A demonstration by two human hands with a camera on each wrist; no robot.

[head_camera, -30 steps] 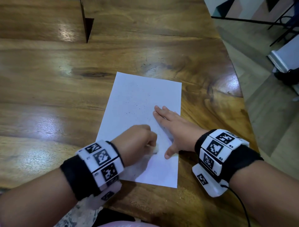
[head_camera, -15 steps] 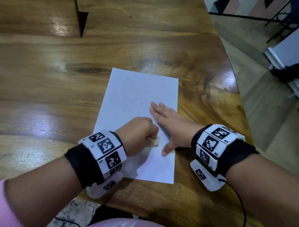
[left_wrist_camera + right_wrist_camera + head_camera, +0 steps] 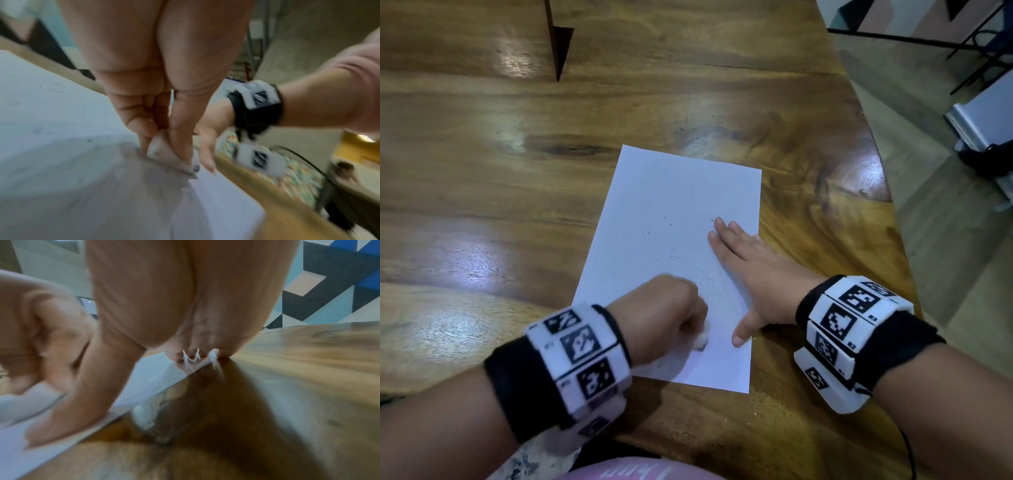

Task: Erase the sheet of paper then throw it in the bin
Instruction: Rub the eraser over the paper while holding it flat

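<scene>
A white sheet of paper (image 3: 671, 219) lies on the wooden table (image 3: 482, 171), dotted with dark eraser crumbs. My left hand (image 3: 671, 318) is curled over the sheet's near part and pinches a small white eraser (image 3: 702, 337) with a dirty tip against the paper. The left wrist view shows the eraser (image 3: 164, 154) held between thumb and fingers, touching the sheet (image 3: 51, 129). My right hand (image 3: 743, 263) lies flat with straight fingers on the sheet's right edge, its thumb spread toward the near corner. In the right wrist view the paper (image 3: 148, 382) sits under that palm.
The table's curved right edge (image 3: 887, 192) runs close to the right wrist, with floor beyond it. A dark wedge-shaped gap (image 3: 558, 44) cuts into the tabletop at the far left. No bin is in view.
My left hand with the eraser has shifted slightly down and back along the near part of the sheet. The right hand stays flat on the paper.
</scene>
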